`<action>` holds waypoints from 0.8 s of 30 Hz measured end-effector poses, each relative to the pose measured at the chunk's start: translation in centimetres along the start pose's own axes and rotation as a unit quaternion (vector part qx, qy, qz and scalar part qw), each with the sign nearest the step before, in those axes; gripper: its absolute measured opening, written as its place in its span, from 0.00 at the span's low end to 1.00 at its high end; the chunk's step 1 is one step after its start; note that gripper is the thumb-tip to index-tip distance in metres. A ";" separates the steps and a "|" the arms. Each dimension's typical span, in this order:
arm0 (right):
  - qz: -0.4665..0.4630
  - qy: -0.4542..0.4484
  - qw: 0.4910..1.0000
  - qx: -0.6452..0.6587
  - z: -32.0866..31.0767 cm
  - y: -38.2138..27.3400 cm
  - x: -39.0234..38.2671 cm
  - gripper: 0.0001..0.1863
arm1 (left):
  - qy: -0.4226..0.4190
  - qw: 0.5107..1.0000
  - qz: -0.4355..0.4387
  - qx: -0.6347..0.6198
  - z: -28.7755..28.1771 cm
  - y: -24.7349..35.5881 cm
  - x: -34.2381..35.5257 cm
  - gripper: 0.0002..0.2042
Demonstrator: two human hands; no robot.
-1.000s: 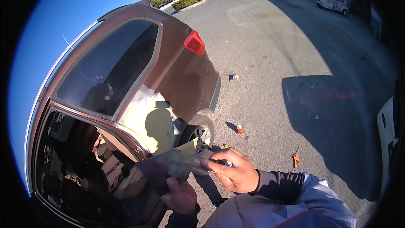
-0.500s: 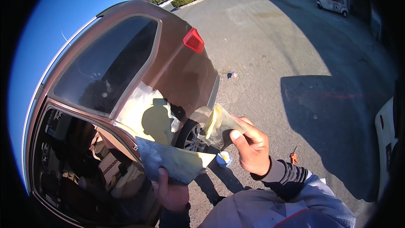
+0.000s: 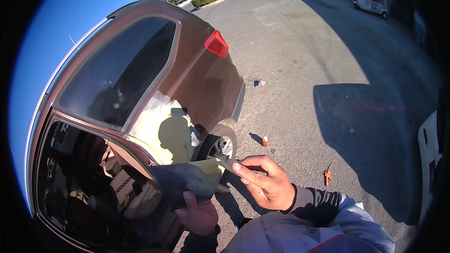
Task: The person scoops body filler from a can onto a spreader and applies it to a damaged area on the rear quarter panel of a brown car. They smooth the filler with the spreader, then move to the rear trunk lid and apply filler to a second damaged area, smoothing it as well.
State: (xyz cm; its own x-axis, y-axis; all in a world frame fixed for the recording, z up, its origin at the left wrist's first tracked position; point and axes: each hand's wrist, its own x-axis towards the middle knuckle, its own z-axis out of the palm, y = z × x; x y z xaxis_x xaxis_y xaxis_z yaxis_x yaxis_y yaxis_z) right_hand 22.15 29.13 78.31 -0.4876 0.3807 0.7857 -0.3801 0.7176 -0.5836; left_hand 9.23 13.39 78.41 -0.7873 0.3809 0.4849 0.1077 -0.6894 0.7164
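Observation:
My left hand (image 3: 199,215) grips a dark flat board (image 3: 180,180) with pale yellow paste toward its right end, held low beside the brown car (image 3: 201,79). My right hand (image 3: 267,182) pinches a thin scraper (image 3: 228,163), seen nearly edge-on, against the board's upper right edge. Just beyond the board, the car's rear side carries a cream-coloured patch (image 3: 145,122) crossed by a shadow of a head. The rear wheel (image 3: 227,144) shows below that patch.
An open window (image 3: 84,178) fills the lower left. An orange bottle (image 3: 266,143), a small carton (image 3: 261,82) and an orange tool (image 3: 328,178) lie on the road. A white vehicle (image 3: 426,154) stands at the right edge; a van and small vehicles are farther back.
Half a second ago my right hand held the translucent scraper raised, yellow paste on its face; it has since come down onto the board, which my left hand still holds.

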 end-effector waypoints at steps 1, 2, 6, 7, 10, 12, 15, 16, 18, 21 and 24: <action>-0.012 -0.016 1.000 -0.021 0.8 -0.6 -0.3 0.29 | -0.016 1.000 0.009 0.021 0.5 -0.4 -0.5 0.23; -0.017 -0.049 0.998 -0.043 1.4 -1.0 -0.6 0.32 | -0.019 0.999 0.027 0.027 0.7 -0.5 -0.4 0.23; -0.037 -0.065 0.997 -0.026 1.5 -0.9 -0.7 0.30 | -0.022 0.997 0.055 0.050 1.1 -0.4 -0.5 0.22; -0.036 -0.047 0.998 -0.038 1.2 -0.8 -0.6 0.30 | -0.027 0.997 0.057 0.052 1.0 -0.2 -0.5 0.22; -0.041 0.004 0.997 -0.065 0.9 -0.9 -0.3 0.31 | -0.022 0.996 0.062 0.057 1.2 -0.4 -0.7 0.22; -0.032 -0.050 0.996 -0.059 0.8 -1.3 -0.1 0.31 | -0.015 0.995 0.063 0.069 1.3 -0.6 -0.8 0.23; -0.032 -0.044 0.998 -0.038 0.8 -1.5 0.3 0.32 | 0.009 0.995 0.064 0.081 1.4 -0.4 -0.6 0.26; -0.042 -0.016 0.999 -0.013 0.8 -1.5 0.3 0.32 | -0.036 0.993 0.077 0.085 1.4 -0.2 -0.5 0.26; -0.038 0.051 0.996 -0.067 0.8 -1.3 0.3 0.33 | -0.026 0.993 0.068 0.094 1.4 0.1 -0.6 0.27; -0.047 0.036 0.997 -0.048 1.3 -1.1 -0.3 0.34 | -0.088 0.983 0.099 0.127 1.7 0.0 -1.1 0.28; -0.042 -0.038 0.998 -0.027 1.7 -1.5 -1.0 0.33 | -0.048 0.990 0.086 0.098 1.7 -0.2 -1.2 0.28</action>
State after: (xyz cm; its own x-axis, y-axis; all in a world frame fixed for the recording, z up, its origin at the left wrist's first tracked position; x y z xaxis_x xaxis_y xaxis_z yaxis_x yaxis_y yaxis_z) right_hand 21.82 26.67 78.06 -0.5143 0.2743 0.8126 -0.3804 0.7762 -0.5028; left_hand 11.15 14.16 78.53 -0.6864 0.3320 0.6470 0.3585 -0.6195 0.6983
